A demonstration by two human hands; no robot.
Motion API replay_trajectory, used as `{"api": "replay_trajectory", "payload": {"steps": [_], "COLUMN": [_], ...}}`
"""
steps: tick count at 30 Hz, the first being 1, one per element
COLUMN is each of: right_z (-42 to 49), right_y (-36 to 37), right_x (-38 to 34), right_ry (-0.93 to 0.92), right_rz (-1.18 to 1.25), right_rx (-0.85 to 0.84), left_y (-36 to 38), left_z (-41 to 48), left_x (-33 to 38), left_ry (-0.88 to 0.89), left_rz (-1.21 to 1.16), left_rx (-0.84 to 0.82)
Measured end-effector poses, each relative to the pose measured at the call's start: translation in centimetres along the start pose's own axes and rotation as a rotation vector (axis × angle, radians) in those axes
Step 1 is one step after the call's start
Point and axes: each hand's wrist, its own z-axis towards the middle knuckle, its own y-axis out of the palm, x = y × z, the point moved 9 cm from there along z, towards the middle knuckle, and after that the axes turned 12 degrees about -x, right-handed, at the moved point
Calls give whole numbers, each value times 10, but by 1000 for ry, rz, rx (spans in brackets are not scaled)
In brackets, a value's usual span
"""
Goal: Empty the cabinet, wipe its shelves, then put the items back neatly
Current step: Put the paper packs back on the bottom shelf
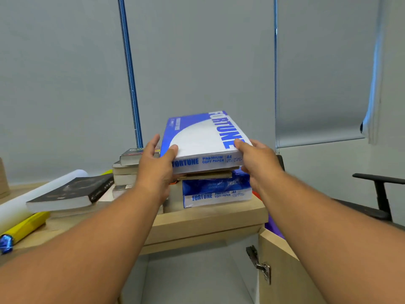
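On top of the cabinet (208, 218), right in the middle of the view, two hands hold a blue and white pack (203, 139) of copy paper. The left hand (153, 170) grips the near left corner. Its thumb lies on top and its palm hugs the side, while one finger points up along the left edge. The right hand (260, 163) grips the near right corner with its thumb on top. Its other fingers go round the side, where I cannot see them. The pack is turned a little and is not lined up with what lies below. Just under it lies a thin brown board (206, 174), and under that sits a second pack (217, 194) of the same kind. I cannot tell if the held pack touches the board.

At 9 o'clock from the pack stands a pile of books (125, 172), just beside the left hand. Farther out at 8 o'clock a black book (70, 191) lies partly over a white roll (32, 198), with a yellow box (26, 229) near them. At 6 o'clock, below the top, the cabinet is open and its grey inside (186, 277) shows. Its door (285, 270) swings out at 5 o'clock, with a metal hinge (258, 264). A black chair (381, 194) stands at 3 o'clock, well apart. Grey blinds (317, 73) hang behind at 12 o'clock.
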Motion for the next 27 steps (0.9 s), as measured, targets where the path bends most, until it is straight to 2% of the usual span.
{"api": "replay_trajectory", "payload": {"steps": [3,6,8,11,15,19,27], "right_z": [-24,-59,-90,-138,-189,-226,-251], "right_y": [-6,-1,-2,-9,-16,-20,-9], "right_x": [3,3,11,47,106,161,261], "right_ry": [-75,-36,-43,-52,-2,108,372], "right_rz": [70,17,10,-13,-54,-114,-217], "right_rx": [-106,-299,-306,-218,-212,-288,-431], "left_y": [-10,-13,-12,-25,-54,-79,-127], "left_z": [-22,-56,-86,-136,-196,-250,-322], "left_x": [13,13,1,-34,-92,-151,-276], "left_ry": [115,88,83,75,11,-87,-438], "left_rz": [45,120,228,320,277,320,157], "left_rx": [-107,-271,-351,-360,-369,-356,-313]}}
